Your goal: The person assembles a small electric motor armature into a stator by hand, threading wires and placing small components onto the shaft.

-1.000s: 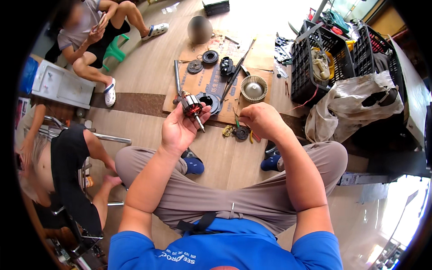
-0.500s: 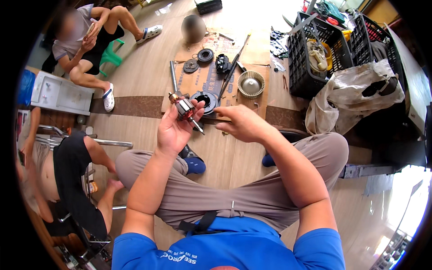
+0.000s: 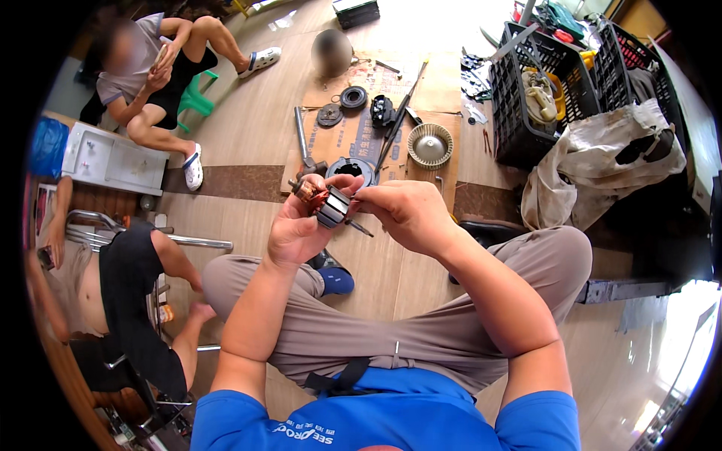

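Observation:
A motor armature with a silvery laminated core, red and copper windings and a thin shaft lies tilted across the fingers of my left hand, which grips it from below. My right hand comes in from the right with thumb and index finger pinched together at the core's upper right edge. Whatever sits in that pinch, if anything, is too small to make out. Just beyond both hands is a round dark motor housing, partly hidden by my fingers. A hammer lies to its left on the cardboard.
Farther out on the cardboard are a finned blower wheel, a black ring part, a flat disc and a black bracket. Black crates and a stained cloth stand right. Two people sit at left, near a white basin.
My right hand has moved in to the armature and closed its fingertips at the core. The armature has turned in my left hand and sits slightly lower and farther right.

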A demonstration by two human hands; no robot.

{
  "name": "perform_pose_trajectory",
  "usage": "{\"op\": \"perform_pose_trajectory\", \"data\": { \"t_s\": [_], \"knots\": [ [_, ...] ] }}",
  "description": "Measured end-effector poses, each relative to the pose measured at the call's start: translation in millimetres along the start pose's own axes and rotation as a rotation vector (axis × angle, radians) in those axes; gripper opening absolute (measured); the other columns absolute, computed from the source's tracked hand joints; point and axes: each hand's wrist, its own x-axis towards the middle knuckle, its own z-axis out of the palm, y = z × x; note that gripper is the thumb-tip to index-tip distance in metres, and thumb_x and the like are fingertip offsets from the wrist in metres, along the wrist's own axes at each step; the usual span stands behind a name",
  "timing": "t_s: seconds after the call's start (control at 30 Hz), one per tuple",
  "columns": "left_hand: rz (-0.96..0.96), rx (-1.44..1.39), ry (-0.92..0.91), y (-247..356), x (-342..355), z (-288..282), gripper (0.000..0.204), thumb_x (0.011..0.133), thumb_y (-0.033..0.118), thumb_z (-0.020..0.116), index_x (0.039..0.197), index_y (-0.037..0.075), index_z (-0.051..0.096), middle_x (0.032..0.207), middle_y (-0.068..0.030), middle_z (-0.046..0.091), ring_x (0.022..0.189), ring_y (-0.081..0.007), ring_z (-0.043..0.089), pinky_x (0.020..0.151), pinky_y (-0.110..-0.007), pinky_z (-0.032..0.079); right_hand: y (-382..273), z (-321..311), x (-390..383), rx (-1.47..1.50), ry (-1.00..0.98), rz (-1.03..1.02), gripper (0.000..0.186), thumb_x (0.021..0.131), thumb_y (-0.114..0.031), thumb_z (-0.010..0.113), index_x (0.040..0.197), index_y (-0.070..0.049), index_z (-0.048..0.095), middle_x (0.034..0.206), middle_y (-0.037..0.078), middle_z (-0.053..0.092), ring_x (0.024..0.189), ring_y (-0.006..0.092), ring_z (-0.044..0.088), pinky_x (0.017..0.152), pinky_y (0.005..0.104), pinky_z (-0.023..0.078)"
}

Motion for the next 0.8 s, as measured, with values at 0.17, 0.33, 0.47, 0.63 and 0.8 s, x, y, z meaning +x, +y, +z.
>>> {"op": "perform_pose_trajectory", "data": {
  "t_s": [0.17,0.33,0.47,0.63,0.8],
  "knots": [
    [0.034,0.188,-0.109,-5,-1,-4,0.047,0.081,0.005,0.076,0.121,0.009,0.052,0.144,-0.0201,0.042,0.138,-0.0342,0.040,0.113,-0.045,0.036,0,-5,-6,0.027,-0.017,-0.037,0.010,0.090,-0.013,0.062,0.098,-0.010,0.068,0.085,0.012,0.068,0.078,0.0340,0.065,0.066,0.0409,0.051],
    [-0.042,0.221,-0.083,-13,-5,-11,0.059,0.083,0.007,0.075,0.136,0.007,0.049,0.146,-0.0173,0.045,0.131,-0.0280,0.049,0.112,-0.042,0.038,-3,-7,-13,0.100,-0.052,0.011,0.011,0.090,-0.015,0.063,0.095,-0.007,0.066,0.086,0.014,0.067,0.079,0.0351,0.065,0.068,0.0439,0.052],
    [-0.009,0.230,-0.001,-15,-3,2,0.068,0.080,0.005,0.077,0.140,0.010,0.044,0.142,-0.0199,0.048,0.134,-0.0337,0.046,0.114,-0.046,0.035,-11,-3,-15,0.109,0.014,0.045,0.011,0.089,-0.017,0.065,0.091,-0.006,0.065,0.084,0.013,0.067,0.078,0.0351,0.065,0.067,0.0435,0.052],
    [0.024,0.192,0.037,-25,-2,-4,0.066,0.073,-0.007,0.071,0.133,0.008,0.046,0.133,-0.0178,0.055,0.131,-0.0311,0.050,0.114,-0.045,0.037,-20,0,-15,0.034,0.033,0.024,0.010,0.088,-0.017,0.065,0.087,-0.008,0.064,0.082,0.011,0.066,0.076,0.0330,0.066,0.065,0.0425,0.052],
    [0.025,0.018,0.062,-23,-2,5,0.066,0.069,-0.010,0.065,0.130,0.009,0.049,0.127,-0.0167,0.059,0.129,-0.0347,0.051,0.112,-0.046,0.039,-23,1,-16,-0.013,0.130,-0.049,0.008,0.086,-0.012,0.069,0.090,-0.007,0.066,0.079,0.012,0.066,0.072,0.0327,0.065,0.062,0.0396,0.052]
  ]
}}
